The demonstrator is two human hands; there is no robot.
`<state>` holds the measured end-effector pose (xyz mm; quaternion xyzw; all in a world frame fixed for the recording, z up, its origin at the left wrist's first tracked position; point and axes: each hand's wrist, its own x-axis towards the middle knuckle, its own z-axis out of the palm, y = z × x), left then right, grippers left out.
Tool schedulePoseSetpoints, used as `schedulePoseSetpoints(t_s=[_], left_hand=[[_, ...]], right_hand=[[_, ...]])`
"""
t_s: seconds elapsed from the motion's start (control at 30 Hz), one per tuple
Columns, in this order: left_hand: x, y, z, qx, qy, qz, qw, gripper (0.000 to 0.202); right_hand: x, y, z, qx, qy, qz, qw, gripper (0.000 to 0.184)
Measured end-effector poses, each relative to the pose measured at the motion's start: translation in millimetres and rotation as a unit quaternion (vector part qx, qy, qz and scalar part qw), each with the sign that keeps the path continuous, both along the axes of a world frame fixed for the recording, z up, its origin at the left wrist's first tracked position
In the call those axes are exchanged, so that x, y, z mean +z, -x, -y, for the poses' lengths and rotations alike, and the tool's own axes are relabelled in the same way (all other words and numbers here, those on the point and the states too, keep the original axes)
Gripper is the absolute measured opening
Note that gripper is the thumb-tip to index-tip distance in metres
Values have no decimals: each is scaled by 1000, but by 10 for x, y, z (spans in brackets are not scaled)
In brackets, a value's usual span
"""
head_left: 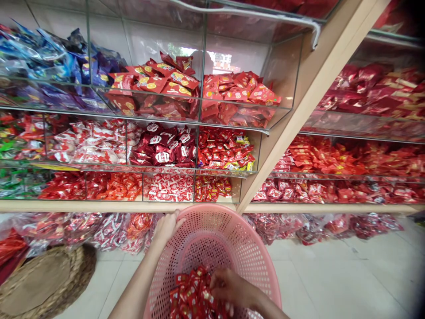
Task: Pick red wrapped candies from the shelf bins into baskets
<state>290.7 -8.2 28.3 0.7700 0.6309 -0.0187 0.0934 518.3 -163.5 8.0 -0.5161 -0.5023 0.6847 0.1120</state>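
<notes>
A pink perforated plastic basket (262,248) is tilted in front of me, with a pile of red-wrapped candies (191,294) at its near side. My left hand (168,227) grips the basket's far left rim, fingers closed over the edge. Down inside the basket, my right hand (229,285) is at the right of the pile with its fingers curled together. Whether a candy is between those fingers is hidden. Straight ahead, just past the basket's rim, a low bin holds small red-and-white candies (171,187).
Clear-fronted shelves hold red packets (159,82), blue packets (43,57) and dark red packets (164,146). A slanting wooden upright (299,115) divides the shelving. Bagged candies (111,230) lie beneath the bottom board. A round woven stool (36,279) stands at the left on the tiled floor (318,279).
</notes>
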Motion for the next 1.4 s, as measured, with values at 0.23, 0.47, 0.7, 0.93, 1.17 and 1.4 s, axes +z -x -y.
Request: schedulePoseSetpoints(t_s=[0.23, 0.47, 0.7, 0.93, 1.17, 1.4], left_hand=[[-7, 11, -3, -10, -9, 1, 1000, 44], [-32, 21, -8, -13, -16, 5, 1000, 47], [-52, 27, -16, -16, -13, 6, 1000, 47], [-37, 19, -20, -9, -7, 0, 1000, 46], [-72, 22, -26, -16, -18, -3, 1000, 43], [-39, 17, -17, -10, -5, -3, 1000, 45]], right_hand=[[-9, -59, -78, -23, 16, -69, 997, 40], [211, -206, -231, -71, -75, -215, 971, 49], [101, -127, -133, -55, -98, -210, 971, 62], [15, -134, -129, -38, -106, -175, 978, 62], [55, -148, -209, -49, -115, -97, 987, 60], [74, -31, -183, 95, -146, 57, 983, 64]])
